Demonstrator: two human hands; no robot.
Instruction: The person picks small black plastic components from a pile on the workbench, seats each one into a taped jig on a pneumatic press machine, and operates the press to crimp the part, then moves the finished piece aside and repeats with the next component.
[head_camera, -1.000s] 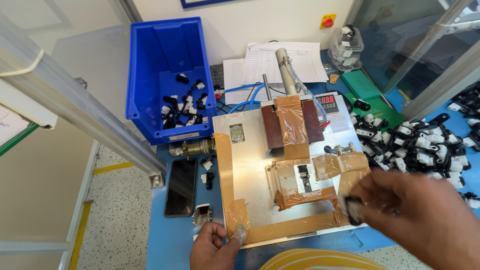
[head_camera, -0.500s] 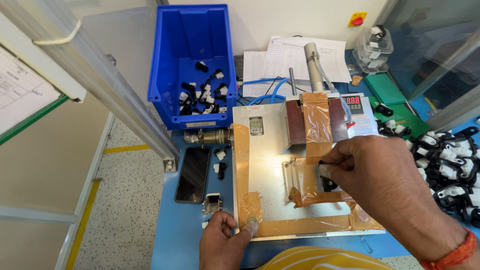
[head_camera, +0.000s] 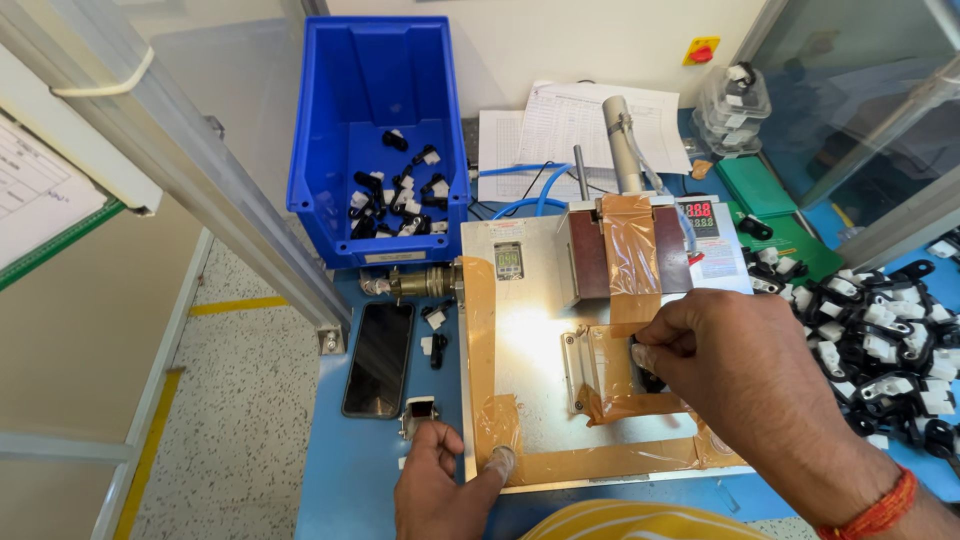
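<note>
The right hand (head_camera: 745, 365) is reached in from the lower right, back of the hand up, with a red thread band at the wrist. Its fingers (head_camera: 650, 352) are curled and pinched on a small black part (head_camera: 648, 378), which is held at the taped fixture (head_camera: 615, 375) in the middle of the metal plate (head_camera: 525, 345). The left hand (head_camera: 440, 490) is laid at the plate's lower left corner, with the thumb pressed flat on the brown tape (head_camera: 480, 340) there; nothing is gripped by it, and its other fingers are loosely bent beside the plate's edge.

One blue bin (head_camera: 380, 130) is stood at the far left of the blue table (head_camera: 335, 470), with about a dozen black-and-white clips (head_camera: 400, 195) lying in it. One black phone (head_camera: 380, 358) is laid face up left of the plate. One brass connector (head_camera: 415, 284) is attached at the plate's upper left. A heap of black-and-white clips (head_camera: 885, 330), too many to be counted, is spread to the right. Two printed sheets (head_camera: 570, 125) are seen behind the press block (head_camera: 625, 245).
</note>
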